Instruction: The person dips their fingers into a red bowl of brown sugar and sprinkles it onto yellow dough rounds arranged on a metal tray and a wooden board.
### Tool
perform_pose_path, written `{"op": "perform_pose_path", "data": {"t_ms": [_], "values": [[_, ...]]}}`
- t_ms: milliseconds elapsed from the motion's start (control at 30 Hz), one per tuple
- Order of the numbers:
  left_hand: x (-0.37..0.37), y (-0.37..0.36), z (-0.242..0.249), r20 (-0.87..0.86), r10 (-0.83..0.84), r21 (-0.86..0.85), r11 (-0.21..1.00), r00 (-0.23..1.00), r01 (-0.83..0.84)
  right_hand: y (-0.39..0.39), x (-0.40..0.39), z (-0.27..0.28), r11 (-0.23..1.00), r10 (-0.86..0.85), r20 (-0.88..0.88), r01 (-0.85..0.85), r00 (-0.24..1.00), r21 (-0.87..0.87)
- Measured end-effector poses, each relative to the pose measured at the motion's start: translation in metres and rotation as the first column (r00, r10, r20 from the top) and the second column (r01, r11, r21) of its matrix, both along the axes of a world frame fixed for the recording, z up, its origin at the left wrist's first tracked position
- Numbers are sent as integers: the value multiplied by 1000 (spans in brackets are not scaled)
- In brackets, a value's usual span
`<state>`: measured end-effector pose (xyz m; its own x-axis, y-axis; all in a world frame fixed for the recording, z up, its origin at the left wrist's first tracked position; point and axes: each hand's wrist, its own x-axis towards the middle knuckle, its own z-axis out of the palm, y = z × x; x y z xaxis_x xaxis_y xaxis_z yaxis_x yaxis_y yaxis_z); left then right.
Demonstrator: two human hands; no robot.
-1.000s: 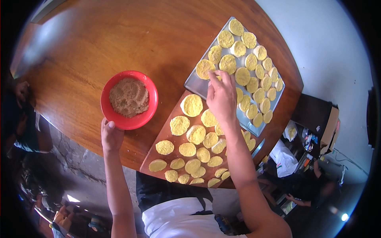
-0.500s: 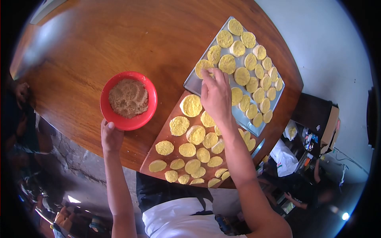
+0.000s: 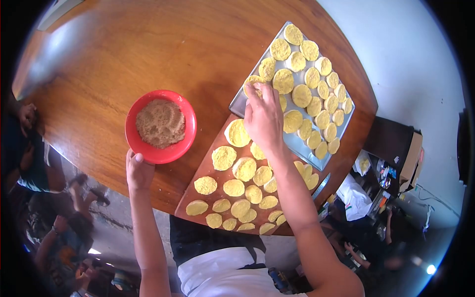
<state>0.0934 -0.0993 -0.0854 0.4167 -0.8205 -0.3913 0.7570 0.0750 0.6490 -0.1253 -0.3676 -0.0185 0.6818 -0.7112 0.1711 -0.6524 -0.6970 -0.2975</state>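
My left hand (image 3: 139, 171) grips the near rim of a red bowl (image 3: 189, 136), thumb on top and fingers hidden underneath. Brown, crumbly sugar-like powder (image 3: 159, 123) fills the bowl's bottom. Over the near left corner of a metal tray (image 3: 239, 105), my right hand (image 3: 264, 111) has its fingertips bunched just above or on a round, yellow-topped dough piece (image 3: 249, 89). Whatever the fingertips hold is too small to make out. More such pieces (image 3: 301, 95) sit in rows across the tray. Below it, a reddish-brown board (image 3: 190, 190) bears several yellow-topped rounds (image 3: 223, 157).
Everything rests on a curved wooden table (image 3: 148, 54). A blue strip-like object (image 3: 321, 185) lies by its right edge. People stand at the left (image 3: 59, 242) and lower right (image 3: 366, 247). Beyond the right edge are a cardboard box (image 3: 411, 161) and a white bag (image 3: 354, 198).
My right hand has shifted slightly left and down over the corner dough piece. My left hand and the bowl are almost unmoved. People at the left have moved.
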Motion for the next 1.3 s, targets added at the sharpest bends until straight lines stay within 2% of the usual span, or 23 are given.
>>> {"op": "perform_pose_path", "data": {"t_ms": [133, 200, 367, 533, 667, 1000, 1067, 1167, 1300], "values": [[-4, -4, 7, 0, 67, 48, 997, 998, -67, -6, -1, 1, 996, -76, -12, 76, 997, -42], [-4, -6, 11, -4, 64, 46, 997, 998, -64, -6, 1, 3, 997, -70, -37, 70, 997, -13], [-4, -4, 7, -8, 62, 46, 997, 998, -62, -5, 1, 2, 999, -46, -1, 46, 999, -29], [-5, -8, 12, -8, 61, 41, 997, 998, -61, -14, -4, -1, 996, -55, -85, 49, 995, -68], [-4, -4, 6, -2, 63, 40, 997, 998, -63, -20, -19, 1, 995, -63, -45, 59, 997, -79], [-5, -8, 12, -15, 68, 31, 997, 998, -68, -29, -32, 4, 994, -22, -99, 11, 995, -113], [-5, -10, 13, -11, 78, 32, 996, 997, -78, -29, -32, 2, 990, 49, -123, -65, 991, -126], [-4, -8, 10, -10, 70, 35, 997, 997, -70, -31, -30, 2, 994, 1, -123, -14, 992, -111], [-5, -12, 15, -2, 76, 31, 997, 997, -76, -30, -28, 5, 995, 20, -88, -29, 996, -97]]}}
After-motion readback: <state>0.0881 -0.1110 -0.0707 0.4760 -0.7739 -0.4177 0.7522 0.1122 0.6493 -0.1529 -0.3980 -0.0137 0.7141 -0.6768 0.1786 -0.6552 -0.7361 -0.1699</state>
